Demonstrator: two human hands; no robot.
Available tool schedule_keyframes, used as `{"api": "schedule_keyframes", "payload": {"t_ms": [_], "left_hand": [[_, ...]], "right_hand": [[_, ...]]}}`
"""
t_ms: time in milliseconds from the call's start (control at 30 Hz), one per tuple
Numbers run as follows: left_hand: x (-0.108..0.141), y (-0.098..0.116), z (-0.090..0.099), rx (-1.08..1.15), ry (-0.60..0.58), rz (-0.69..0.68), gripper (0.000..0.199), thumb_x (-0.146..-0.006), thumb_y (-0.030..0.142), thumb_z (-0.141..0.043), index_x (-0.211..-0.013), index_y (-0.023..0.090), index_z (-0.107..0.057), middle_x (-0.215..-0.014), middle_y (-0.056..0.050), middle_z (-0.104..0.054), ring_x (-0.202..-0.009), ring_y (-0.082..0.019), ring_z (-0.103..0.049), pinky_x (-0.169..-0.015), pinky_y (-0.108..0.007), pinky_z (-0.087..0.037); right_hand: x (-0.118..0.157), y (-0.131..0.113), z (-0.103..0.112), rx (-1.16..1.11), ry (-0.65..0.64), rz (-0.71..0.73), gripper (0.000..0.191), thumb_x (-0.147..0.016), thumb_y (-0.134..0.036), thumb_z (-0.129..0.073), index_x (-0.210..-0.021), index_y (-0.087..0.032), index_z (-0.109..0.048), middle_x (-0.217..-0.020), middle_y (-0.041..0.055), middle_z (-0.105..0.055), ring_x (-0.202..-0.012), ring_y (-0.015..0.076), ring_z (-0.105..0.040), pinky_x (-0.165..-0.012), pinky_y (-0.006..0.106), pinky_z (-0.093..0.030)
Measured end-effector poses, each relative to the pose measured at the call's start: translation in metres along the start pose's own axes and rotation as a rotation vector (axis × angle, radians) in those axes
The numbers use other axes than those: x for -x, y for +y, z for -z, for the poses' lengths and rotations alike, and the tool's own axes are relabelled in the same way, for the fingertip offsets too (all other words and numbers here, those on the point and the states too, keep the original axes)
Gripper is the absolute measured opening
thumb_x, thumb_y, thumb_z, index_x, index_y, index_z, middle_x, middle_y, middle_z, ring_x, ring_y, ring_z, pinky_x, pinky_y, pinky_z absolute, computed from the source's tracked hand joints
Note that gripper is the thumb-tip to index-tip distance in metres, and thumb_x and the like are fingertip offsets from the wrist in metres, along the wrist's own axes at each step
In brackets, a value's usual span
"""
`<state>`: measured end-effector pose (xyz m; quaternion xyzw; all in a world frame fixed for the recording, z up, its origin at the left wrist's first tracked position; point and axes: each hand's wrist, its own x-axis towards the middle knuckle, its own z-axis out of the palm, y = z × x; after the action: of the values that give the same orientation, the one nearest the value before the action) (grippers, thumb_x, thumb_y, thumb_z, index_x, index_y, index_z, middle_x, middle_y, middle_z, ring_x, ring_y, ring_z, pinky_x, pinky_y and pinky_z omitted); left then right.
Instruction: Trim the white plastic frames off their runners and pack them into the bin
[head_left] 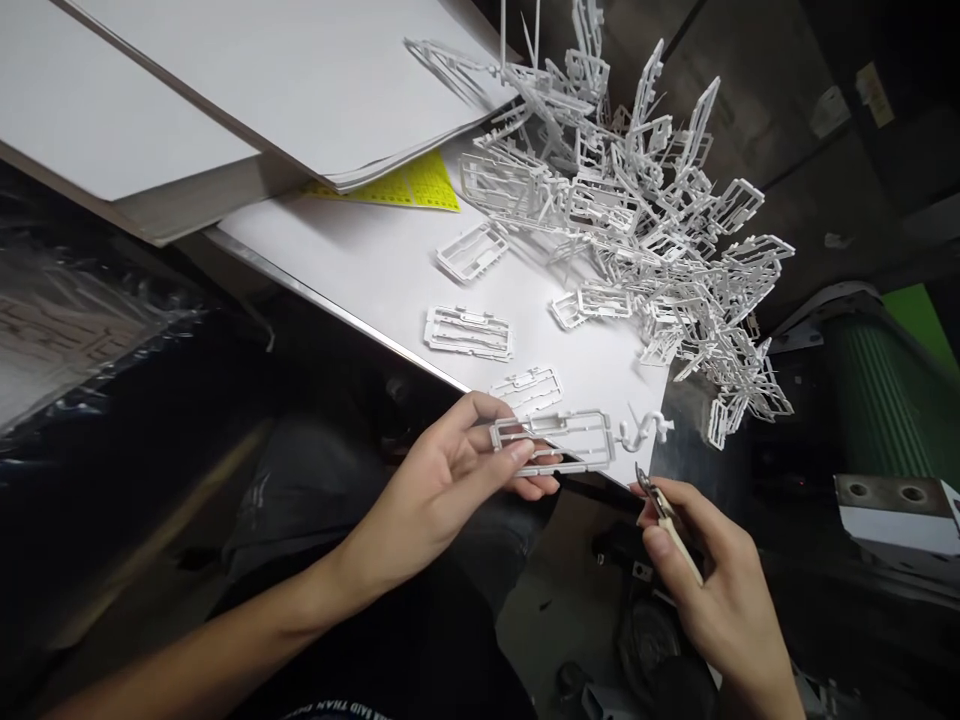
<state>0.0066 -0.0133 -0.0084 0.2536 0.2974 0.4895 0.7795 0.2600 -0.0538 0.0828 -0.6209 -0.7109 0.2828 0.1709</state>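
Between the thumb and fingers of my left hand [450, 465] is a white plastic frame [600, 440], a flat rectangle with long slots. My right hand [712, 570] grips a pair of side cutters [664, 515] with pale handles. Their metal tip points up, a short way right of the frame and apart from it. A curly white sprue piece [645, 430] shows just past the frame's right end; whether it is joined to the frame I cannot tell. Similar loose frames [470, 333] lie on the white table [360, 255] beyond my left hand.
A big tangled heap of white plastic frames and sprues [622, 220] spreads over the table's far right side and past its edge. Stacked white sheets [300, 80] overlap a yellow printed sheet [412, 185]. Green ribbed equipment [885, 390] stands at the right.
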Motion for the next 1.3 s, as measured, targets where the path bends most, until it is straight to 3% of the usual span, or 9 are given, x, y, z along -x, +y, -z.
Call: {"api": "schedule_keyframes", "payload": {"t_ms": [300, 833, 900, 1000, 1133, 1300], "left_hand": [[0.006, 0.0, -0.008, -0.059, -0.017, -0.023, 0.033, -0.097, 0.039, -0.074, -0.107, 0.02, -0.049, -0.088, 0.002, -0.078, -0.08, -0.013, -0.08, -0.081, -0.02, -0.064], [0.01, -0.004, -0.012, -0.229, -0.043, -0.109, 0.013, -0.103, 0.028, -0.064, -0.109, 0.02, -0.054, -0.089, 0.0, -0.078, -0.075, -0.011, -0.078, -0.075, -0.016, -0.064], [0.009, -0.009, -0.009, -0.316, -0.031, -0.175, 0.025, -0.101, 0.026, -0.068, -0.122, 0.023, -0.055, -0.101, 0.0, -0.077, -0.08, -0.011, -0.078, -0.077, -0.019, -0.066], [0.005, -0.015, -0.005, -0.623, 0.01, -0.444, 0.05, -0.092, 0.019, -0.079, -0.136, 0.027, -0.057, -0.127, -0.004, -0.067, -0.101, -0.014, -0.075, -0.081, -0.019, -0.066], [0.001, -0.015, -0.002, -1.056, 0.048, -0.811, 0.046, -0.091, 0.009, -0.076, -0.135, 0.015, -0.061, -0.121, -0.007, -0.065, -0.102, -0.01, -0.069, -0.086, -0.015, -0.061], [-0.004, -0.014, 0.001, -1.196, 0.015, -0.904, 0.049, -0.092, 0.01, -0.076, -0.138, 0.008, -0.059, -0.124, -0.01, -0.066, -0.114, -0.013, -0.066, -0.104, -0.019, -0.055]], "right_hand": [[-0.001, -0.006, 0.0, -0.001, 0.005, 0.061, 0.017, -0.111, -0.04, -0.064, -0.126, -0.034, -0.068, -0.103, -0.0042, -0.07, -0.087, 0.0168, -0.067, -0.066, 0.02, -0.049], [0.002, -0.003, -0.003, -0.07, 0.075, 0.037, 0.015, -0.106, -0.039, -0.071, -0.115, -0.028, -0.075, -0.093, -0.0028, -0.072, -0.08, 0.0157, -0.069, -0.067, 0.014, -0.053], [0.002, 0.001, -0.003, -0.081, 0.071, 0.029, 0.017, -0.106, -0.04, -0.071, -0.114, -0.026, -0.076, -0.097, -0.0014, -0.074, -0.085, 0.0169, -0.071, -0.072, 0.014, -0.054], [-0.002, 0.007, -0.001, -0.117, 0.059, 0.017, 0.018, -0.106, -0.04, -0.07, -0.114, -0.026, -0.078, -0.106, -0.0002, -0.075, -0.098, 0.0197, -0.072, -0.083, 0.016, -0.055], [-0.01, 0.013, 0.001, -0.155, 0.015, -0.007, 0.015, -0.106, -0.038, -0.069, -0.109, -0.026, -0.079, -0.103, -0.0015, -0.075, -0.091, 0.018, -0.072, -0.079, 0.015, -0.054], [-0.017, 0.016, 0.003, -0.191, 0.002, -0.051, 0.021, -0.105, -0.04, -0.069, -0.101, -0.022, -0.08, -0.085, -0.0008, -0.071, -0.068, 0.016, -0.064, -0.061, 0.017, -0.049]]}}
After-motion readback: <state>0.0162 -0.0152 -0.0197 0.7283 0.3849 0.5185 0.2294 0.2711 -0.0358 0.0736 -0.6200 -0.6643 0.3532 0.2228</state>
